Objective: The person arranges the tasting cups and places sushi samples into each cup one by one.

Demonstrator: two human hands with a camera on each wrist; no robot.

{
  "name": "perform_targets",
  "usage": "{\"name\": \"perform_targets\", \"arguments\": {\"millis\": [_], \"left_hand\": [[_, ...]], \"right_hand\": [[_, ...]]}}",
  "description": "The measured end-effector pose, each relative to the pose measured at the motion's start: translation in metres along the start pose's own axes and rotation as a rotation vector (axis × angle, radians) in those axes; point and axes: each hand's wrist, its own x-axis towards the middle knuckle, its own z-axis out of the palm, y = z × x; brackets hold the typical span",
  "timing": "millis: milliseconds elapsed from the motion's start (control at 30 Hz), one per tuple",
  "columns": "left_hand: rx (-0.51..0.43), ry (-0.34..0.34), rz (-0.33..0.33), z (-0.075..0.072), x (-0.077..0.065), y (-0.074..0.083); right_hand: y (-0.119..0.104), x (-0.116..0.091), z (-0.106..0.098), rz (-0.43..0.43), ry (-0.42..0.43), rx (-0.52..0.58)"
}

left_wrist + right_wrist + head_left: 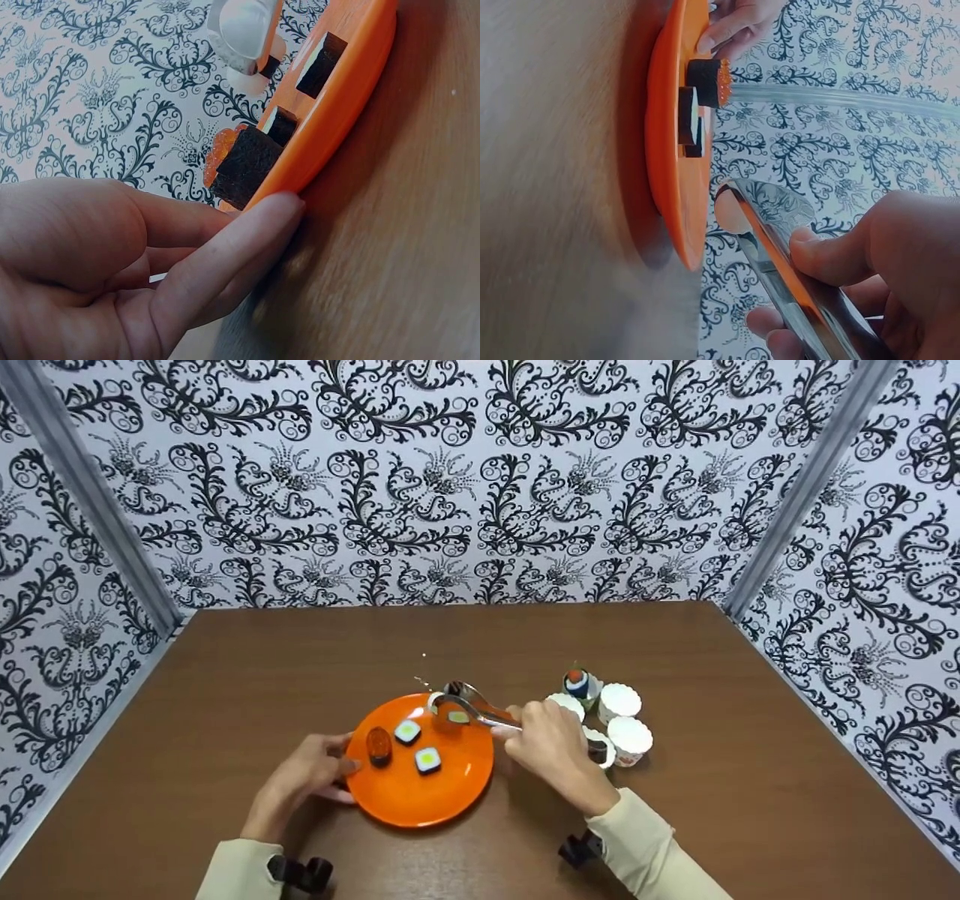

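Observation:
An orange plate (420, 806) lies on the table, its left rim pinched between the thumb and fingers of my left hand (311, 769). On it sit a roe-topped sushi piece (379, 746) wrapped in dark seaweed and two square sushi rolls (427, 760) with yellow centres. My right hand (551, 739) grips metal tongs (487, 716) over the plate's upper right. Below the tongs a yellow-centred roll (457, 718) partly shows. Something pale (731, 214) appears at the tong tips in the right wrist view; whether it is held cannot be told.
Several white paper cups (630, 737) cluster right of the plate, partly hidden by my right hand. One cup at the back contains an orange-topped, dark piece (577, 678). Patterned walls (450, 510) border the brown table (300, 660).

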Motion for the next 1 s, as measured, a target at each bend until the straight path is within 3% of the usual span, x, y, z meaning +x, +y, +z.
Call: {"name": "perform_targets", "arguments": {"millis": [467,1000], "left_hand": [[-0.001,0.012,0.002,0.0,-0.001,-0.001],[0.015,0.015,-0.019,-0.001,-0.001,0.002]], "right_hand": [[0.009,-0.005,-0.011,0.02,0.072,-0.037],[0.031,-0.008,-0.033,0.077,0.051,-0.028]]}}
